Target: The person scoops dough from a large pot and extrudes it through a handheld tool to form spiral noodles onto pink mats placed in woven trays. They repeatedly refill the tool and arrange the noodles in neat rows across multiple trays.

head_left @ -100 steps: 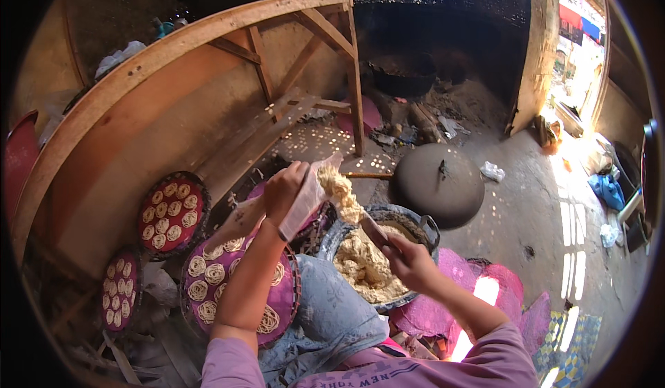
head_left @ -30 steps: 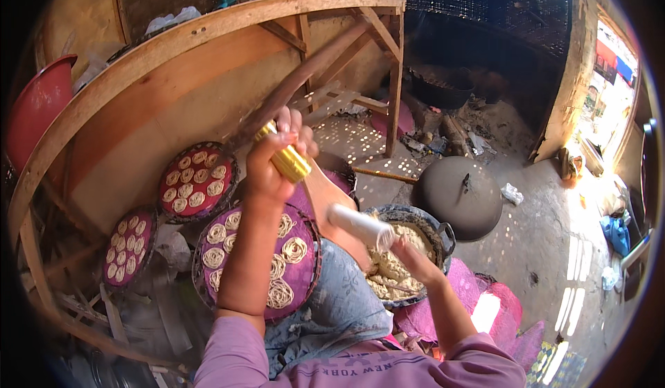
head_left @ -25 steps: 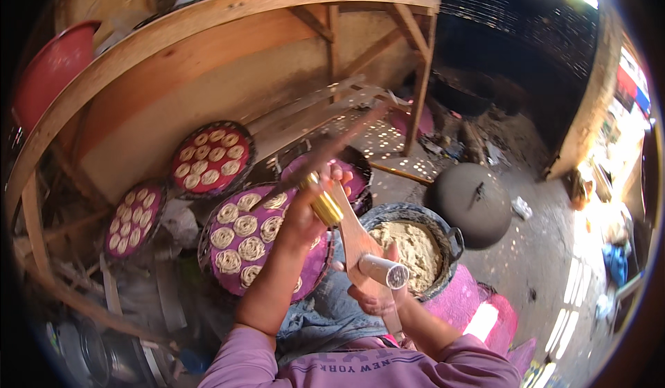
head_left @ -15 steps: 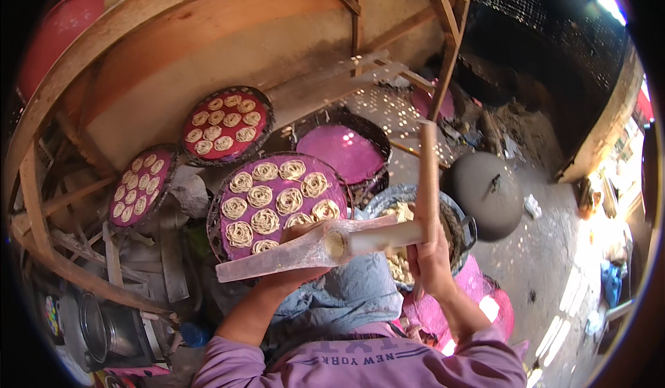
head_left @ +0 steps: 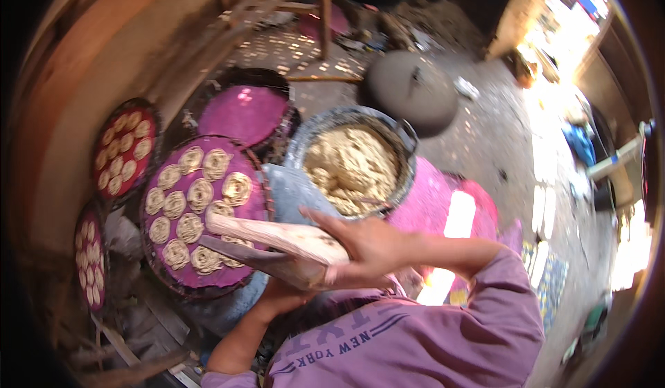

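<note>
Swung together, the wooden press (head_left: 284,239) points left from the right hand (head_left: 370,246) clasping it, over the coil tray (head_left: 244,163); the half-hidden left hand's (head_left: 285,296) grip I cannot tell.

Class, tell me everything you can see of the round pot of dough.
The round pot is wide, bluish grey and mottled, apparently metal. One loop handle shows at its far right. It stands upright, uncovered, holding pale, lumpy dough; a thin brownish object, too blurred to name, lies near its near edge. A dark domed lid lies beyond it, and pink material sits close against its right side. Its underside is hidden.
</note>
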### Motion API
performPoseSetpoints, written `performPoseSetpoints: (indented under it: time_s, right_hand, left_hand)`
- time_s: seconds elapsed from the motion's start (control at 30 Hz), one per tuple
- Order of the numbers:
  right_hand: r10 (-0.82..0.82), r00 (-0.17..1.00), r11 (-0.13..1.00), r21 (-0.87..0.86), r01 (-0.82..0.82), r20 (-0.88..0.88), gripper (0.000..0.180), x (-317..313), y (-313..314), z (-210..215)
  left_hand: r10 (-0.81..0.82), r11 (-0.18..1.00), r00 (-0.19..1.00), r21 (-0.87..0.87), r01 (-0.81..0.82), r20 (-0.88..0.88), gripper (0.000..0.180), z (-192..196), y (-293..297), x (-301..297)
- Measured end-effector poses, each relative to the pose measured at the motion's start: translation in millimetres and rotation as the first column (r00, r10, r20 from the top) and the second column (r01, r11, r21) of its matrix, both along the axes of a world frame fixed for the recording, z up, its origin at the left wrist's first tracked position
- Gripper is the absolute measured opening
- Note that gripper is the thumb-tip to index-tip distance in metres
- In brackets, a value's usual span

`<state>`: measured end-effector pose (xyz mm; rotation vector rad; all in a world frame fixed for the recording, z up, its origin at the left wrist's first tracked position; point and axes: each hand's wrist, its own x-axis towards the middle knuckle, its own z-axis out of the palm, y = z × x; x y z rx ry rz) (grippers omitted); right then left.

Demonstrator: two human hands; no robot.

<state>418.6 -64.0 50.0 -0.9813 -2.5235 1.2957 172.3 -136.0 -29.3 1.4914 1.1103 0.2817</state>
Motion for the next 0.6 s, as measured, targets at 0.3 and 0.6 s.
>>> performPoseSetpoints:
  time_s: [0.3,0.6]
  right_hand:
    - [-0.941,0.156,0.244,0.284,0.927,0.300,0.034,233,63,-213]
    - [-0.818,0.404,0.564,0.432,0.704,0.410,0.063,134,-37,-377]
  left_hand:
    - [0.496,0.780,0.840,0.312,-0.543,0.220,0.029,-3,-33,-120]
    - [0.742,0.472,0.370,-0.044,-0.880,0.560,0.019,50,-33,-112]
